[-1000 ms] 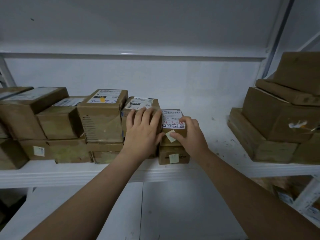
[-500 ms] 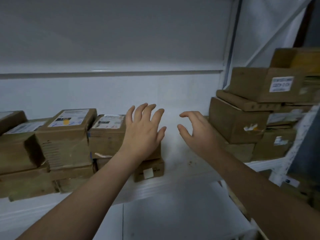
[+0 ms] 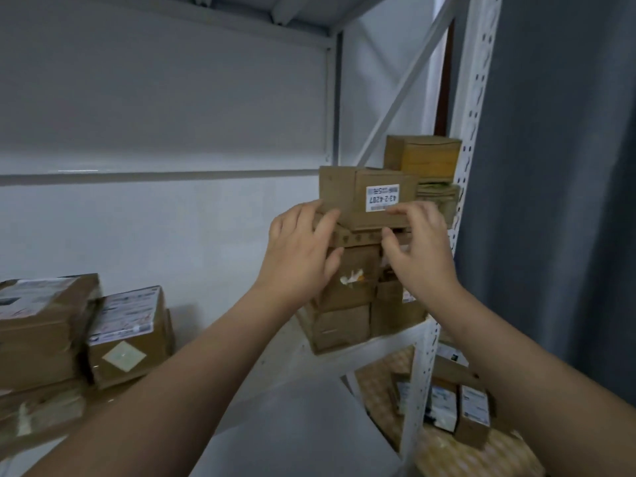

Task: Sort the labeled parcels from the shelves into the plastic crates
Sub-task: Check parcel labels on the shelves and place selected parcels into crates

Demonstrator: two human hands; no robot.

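Brown cardboard throughout: the labelled parcel (image 3: 364,197) sits centre right of the frame, on top of a stack at the right end of the white shelf (image 3: 275,380). Its white sticker faces the camera upside down and reads 43-2-4207. Directly beneath it lies a thin flat box (image 3: 358,237), and below that a column of larger cartons (image 3: 344,315), one bearing a torn white scrap. Behind and above the labelled parcel stands a yellowish box (image 3: 423,156), against the perforated white upright (image 3: 473,125). The left hand (image 3: 303,249) is raised to the stack, fingers nearly straight and spread, their tips touching the lower left corner of the labelled parcel and the left end of the flat box; the thumb is held apart, and the hand encloses nothing. The right hand (image 3: 418,246) is at the lower front edge of the labelled parcel, just below the sticker, fingers bent with tips on that edge and the thumb tucked against the flat box beneath; whether it has a closed grip on either cannot be told. Lower left of the frame holds further parcels (image 3: 127,335) with printed labels, stacked on the same shelf and well apart from the hands. A dark grey curtain (image 3: 568,166) fills the right side. At lower right, beneath the shelf, small labelled cartons (image 3: 476,416) stand on a patterned surface.
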